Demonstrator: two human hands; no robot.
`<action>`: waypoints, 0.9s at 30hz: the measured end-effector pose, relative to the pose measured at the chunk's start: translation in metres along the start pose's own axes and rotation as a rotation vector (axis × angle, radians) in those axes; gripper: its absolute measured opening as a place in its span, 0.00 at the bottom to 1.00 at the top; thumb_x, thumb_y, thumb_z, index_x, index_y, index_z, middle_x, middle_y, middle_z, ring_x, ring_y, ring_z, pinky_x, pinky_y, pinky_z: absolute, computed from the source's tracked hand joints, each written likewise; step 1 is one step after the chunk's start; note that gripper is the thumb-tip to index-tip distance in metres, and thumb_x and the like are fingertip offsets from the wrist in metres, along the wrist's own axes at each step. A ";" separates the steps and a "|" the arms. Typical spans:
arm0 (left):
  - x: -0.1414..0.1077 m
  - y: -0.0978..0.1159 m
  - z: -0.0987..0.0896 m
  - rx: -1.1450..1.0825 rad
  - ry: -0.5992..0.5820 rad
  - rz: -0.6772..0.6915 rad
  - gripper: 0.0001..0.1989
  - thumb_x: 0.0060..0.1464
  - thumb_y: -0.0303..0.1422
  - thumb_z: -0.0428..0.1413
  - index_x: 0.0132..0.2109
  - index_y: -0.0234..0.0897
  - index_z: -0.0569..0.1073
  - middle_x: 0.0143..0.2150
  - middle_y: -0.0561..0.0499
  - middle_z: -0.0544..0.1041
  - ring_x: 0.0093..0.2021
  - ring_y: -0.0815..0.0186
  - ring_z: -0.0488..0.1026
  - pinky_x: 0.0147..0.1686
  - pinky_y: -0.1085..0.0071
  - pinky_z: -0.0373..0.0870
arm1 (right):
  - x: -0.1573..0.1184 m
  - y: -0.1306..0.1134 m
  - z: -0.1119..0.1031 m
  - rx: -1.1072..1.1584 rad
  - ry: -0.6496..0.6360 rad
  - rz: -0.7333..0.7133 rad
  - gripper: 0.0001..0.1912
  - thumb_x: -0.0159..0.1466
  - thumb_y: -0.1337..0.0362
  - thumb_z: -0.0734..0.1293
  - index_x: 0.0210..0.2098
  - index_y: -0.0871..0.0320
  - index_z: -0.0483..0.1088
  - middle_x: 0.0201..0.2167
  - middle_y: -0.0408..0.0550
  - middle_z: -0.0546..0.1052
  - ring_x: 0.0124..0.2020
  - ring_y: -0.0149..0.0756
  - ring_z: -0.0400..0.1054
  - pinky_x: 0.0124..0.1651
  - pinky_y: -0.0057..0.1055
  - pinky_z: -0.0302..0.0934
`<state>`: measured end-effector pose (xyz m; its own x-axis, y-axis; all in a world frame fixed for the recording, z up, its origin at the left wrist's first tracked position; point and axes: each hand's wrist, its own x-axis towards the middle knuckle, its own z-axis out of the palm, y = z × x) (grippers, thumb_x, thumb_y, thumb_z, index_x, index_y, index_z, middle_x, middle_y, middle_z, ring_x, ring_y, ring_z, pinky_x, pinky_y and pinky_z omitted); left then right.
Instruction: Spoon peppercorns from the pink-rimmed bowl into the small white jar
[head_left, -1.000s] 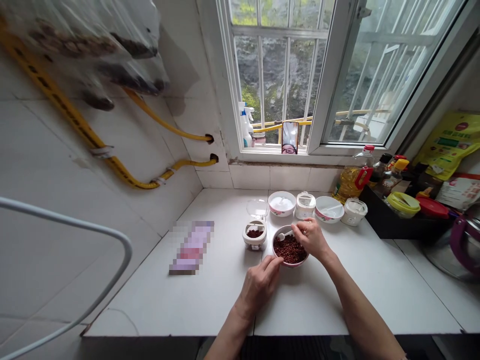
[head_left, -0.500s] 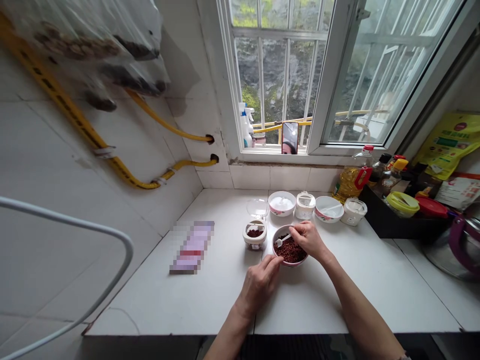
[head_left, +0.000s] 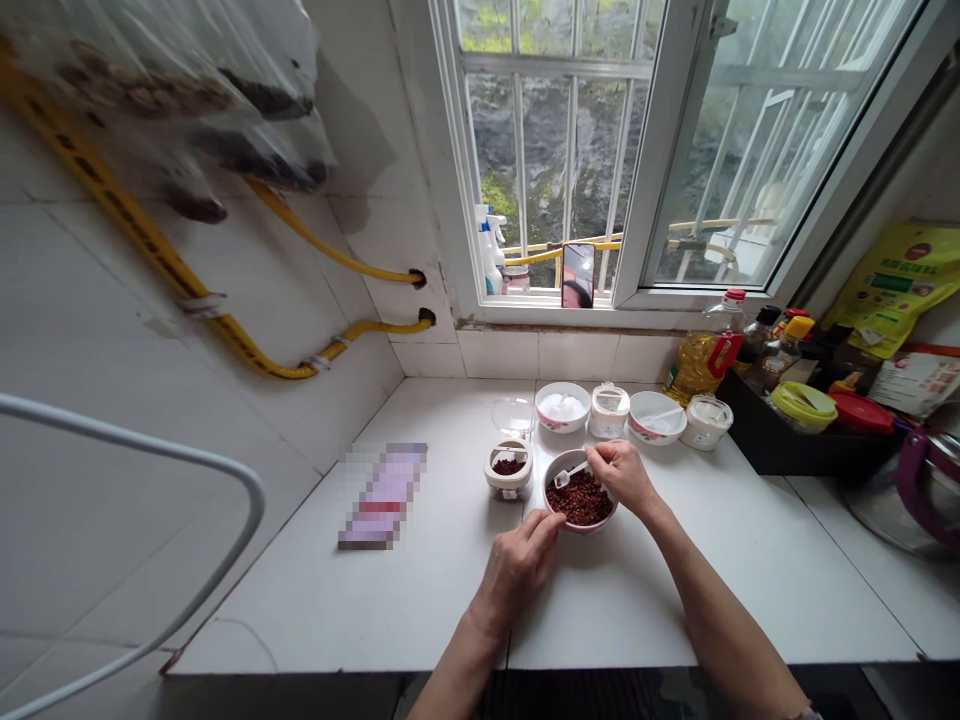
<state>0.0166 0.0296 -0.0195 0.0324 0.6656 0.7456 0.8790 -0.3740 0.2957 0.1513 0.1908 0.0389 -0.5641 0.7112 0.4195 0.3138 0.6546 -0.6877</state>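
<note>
My left hand (head_left: 517, 562) steadies a small bowl (head_left: 589, 529), fingers closed at its near left rim. Dark red dried grains that look like Sichuan peppercorns (head_left: 583, 505) fill much of the bowl. Between the fingertips of my right hand (head_left: 622, 475) is the handle of a small white plastic spoon (head_left: 562, 479); its head is over the grains at the bowl's left side. Just left of the bowl stands a seasoning jar (head_left: 510, 487) with similar dark red grains inside. Its clear lid (head_left: 514, 415) is tipped back.
Behind the bowl stand a bowl of white grains (head_left: 562, 424), a white-lidded jar (head_left: 610, 412), a bowl with a white spoon (head_left: 658, 432) and another jar (head_left: 707, 424). An oil bottle (head_left: 705, 350) and a black condiment box (head_left: 780, 445) are at right. A blurred purple packet (head_left: 386, 500) lies left.
My right hand has shifted slightly right with the spoon, whose head has also moved a little up and right. My left hand stays at the bowl's rim.
</note>
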 end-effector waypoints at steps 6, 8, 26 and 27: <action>0.000 0.000 -0.001 0.002 -0.002 -0.005 0.13 0.64 0.23 0.47 0.51 0.36 0.71 0.38 0.47 0.78 0.33 0.68 0.78 0.31 0.78 0.74 | -0.001 -0.001 0.001 0.141 -0.035 0.129 0.23 0.62 0.55 0.59 0.12 0.56 0.59 0.11 0.42 0.67 0.15 0.28 0.58 0.22 0.26 0.53; 0.000 0.000 -0.001 -0.001 -0.001 -0.004 0.13 0.64 0.23 0.46 0.51 0.36 0.71 0.38 0.47 0.78 0.33 0.68 0.78 0.30 0.78 0.74 | 0.000 0.000 0.000 0.201 -0.045 0.170 0.23 0.61 0.54 0.60 0.12 0.56 0.60 0.11 0.42 0.67 0.15 0.29 0.59 0.23 0.26 0.55; -0.005 -0.002 0.006 -0.009 -0.025 -0.066 0.12 0.64 0.24 0.45 0.45 0.37 0.72 0.36 0.47 0.77 0.31 0.68 0.77 0.31 0.77 0.74 | 0.004 -0.054 0.040 -0.304 0.070 -0.393 0.21 0.71 0.60 0.57 0.22 0.55 0.63 0.18 0.42 0.69 0.25 0.33 0.63 0.56 0.39 0.53; -0.005 -0.001 0.006 -0.003 -0.020 -0.067 0.12 0.64 0.24 0.45 0.45 0.37 0.72 0.36 0.47 0.77 0.31 0.68 0.77 0.31 0.77 0.74 | 0.004 -0.053 0.038 -0.306 0.071 -0.400 0.21 0.71 0.60 0.57 0.22 0.56 0.63 0.18 0.42 0.69 0.24 0.32 0.63 0.56 0.39 0.53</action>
<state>0.0181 0.0307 -0.0273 -0.0168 0.7018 0.7122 0.8783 -0.3301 0.3460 0.1035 0.1487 0.0544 -0.6357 0.3986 0.6611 0.2993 0.9167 -0.2648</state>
